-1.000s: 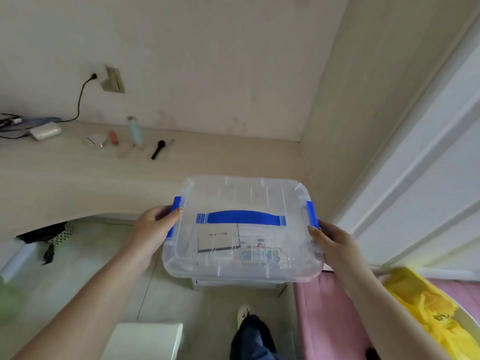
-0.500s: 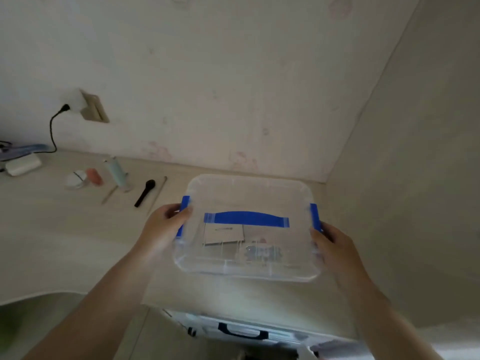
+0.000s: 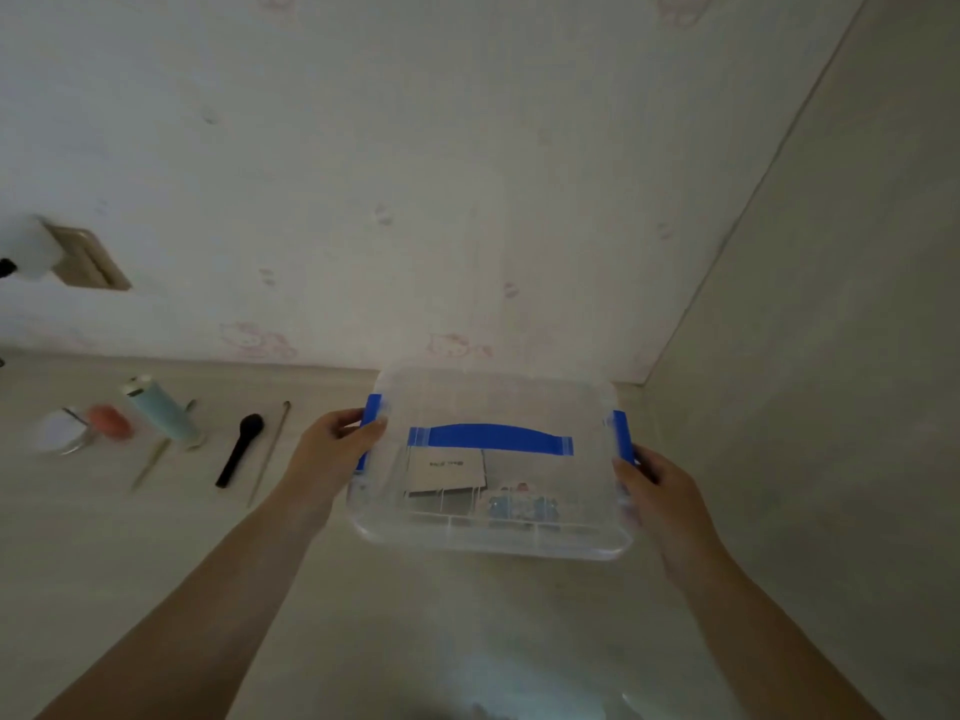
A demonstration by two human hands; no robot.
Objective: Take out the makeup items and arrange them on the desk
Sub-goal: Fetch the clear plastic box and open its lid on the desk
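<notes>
Clear lidded box (image 3: pixel 493 532) over the desk (image 3: pixel 130 563), left hand (image 3: pixel 332 454) grasping its 9 o'clock clip, right hand (image 3: pixel 660 491) grasping its 3 o'clock clip

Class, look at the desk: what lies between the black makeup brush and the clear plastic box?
In the head view, a thin pale stick lies between the black makeup brush and the clear plastic box, along with the left hand gripping the box's blue latch.

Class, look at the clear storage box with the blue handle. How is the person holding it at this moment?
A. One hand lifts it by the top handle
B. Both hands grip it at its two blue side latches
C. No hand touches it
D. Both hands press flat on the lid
B: the left hand and the right hand each grip a blue side latch of the clear box; the blue handle is untouched.
</notes>
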